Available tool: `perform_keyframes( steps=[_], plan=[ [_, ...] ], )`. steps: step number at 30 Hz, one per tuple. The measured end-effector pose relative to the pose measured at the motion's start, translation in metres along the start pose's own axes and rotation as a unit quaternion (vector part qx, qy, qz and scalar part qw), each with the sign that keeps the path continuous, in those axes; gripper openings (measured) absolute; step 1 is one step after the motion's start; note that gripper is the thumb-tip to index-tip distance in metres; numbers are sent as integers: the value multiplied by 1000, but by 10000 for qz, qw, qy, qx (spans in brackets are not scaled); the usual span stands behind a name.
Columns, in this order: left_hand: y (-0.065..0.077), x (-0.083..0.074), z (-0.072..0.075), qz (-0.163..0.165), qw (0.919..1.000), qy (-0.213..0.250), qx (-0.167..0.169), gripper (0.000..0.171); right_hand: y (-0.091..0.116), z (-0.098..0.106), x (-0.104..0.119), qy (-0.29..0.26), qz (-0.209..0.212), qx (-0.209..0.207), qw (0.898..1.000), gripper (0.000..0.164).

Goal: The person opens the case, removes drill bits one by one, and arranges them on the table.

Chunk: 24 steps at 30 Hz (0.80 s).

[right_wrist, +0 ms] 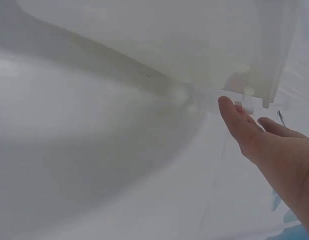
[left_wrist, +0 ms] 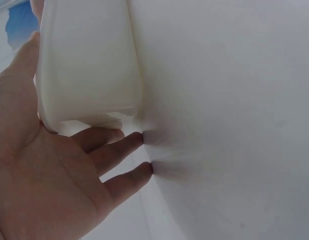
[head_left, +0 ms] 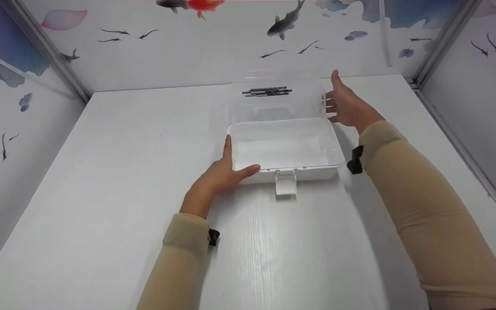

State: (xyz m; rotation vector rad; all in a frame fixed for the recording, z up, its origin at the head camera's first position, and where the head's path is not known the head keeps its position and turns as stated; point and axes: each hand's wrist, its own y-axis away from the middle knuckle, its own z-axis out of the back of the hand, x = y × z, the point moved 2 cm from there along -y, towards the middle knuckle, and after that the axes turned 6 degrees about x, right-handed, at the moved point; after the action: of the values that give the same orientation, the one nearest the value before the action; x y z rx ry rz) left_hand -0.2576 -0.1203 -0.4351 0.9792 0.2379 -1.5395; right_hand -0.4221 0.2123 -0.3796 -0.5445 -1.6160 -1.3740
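Note:
A white plastic box [head_left: 312,174] lies on the table with its clear lid [head_left: 274,113] raised at the back. Several thin black rods [head_left: 267,91] show at the lid. My left hand [head_left: 218,175] is at the box's front left corner, thumb along the front rim and index finger along the left side. In the left wrist view, that hand's fairly straight fingers [left_wrist: 127,147] reach beneath the corner, two tips at the table. My right hand [head_left: 349,105] has its thumb up and its fingers extended at the lid's right edge, fingertips partly hidden.
A white latch [head_left: 286,185] hangs from the box's front. The white table [head_left: 114,181] is bounded by side panels and a back panel [head_left: 213,51] printed with fish. Black straps [head_left: 355,160] sit at both sleeves.

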Motion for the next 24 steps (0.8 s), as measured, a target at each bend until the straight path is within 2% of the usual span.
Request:
perform_keyframes(
  steps=[6,12,20,24],
  plan=[
    [1,-1,0,33,10000,26,1,132,11,0,7,510,18,13,9987,103],
    [2,-1,-1,93,10000,17,3,131,23,-1,16,950,117,-145,9953,97],
    [2,-1,0,125,9999,-9,15,130,37,-4,33,1621,232,-434,9855,92],
    [2,-1,0,118,9999,14,-4,130,44,-7,39,2054,352,-492,9768,90]
  ],
)
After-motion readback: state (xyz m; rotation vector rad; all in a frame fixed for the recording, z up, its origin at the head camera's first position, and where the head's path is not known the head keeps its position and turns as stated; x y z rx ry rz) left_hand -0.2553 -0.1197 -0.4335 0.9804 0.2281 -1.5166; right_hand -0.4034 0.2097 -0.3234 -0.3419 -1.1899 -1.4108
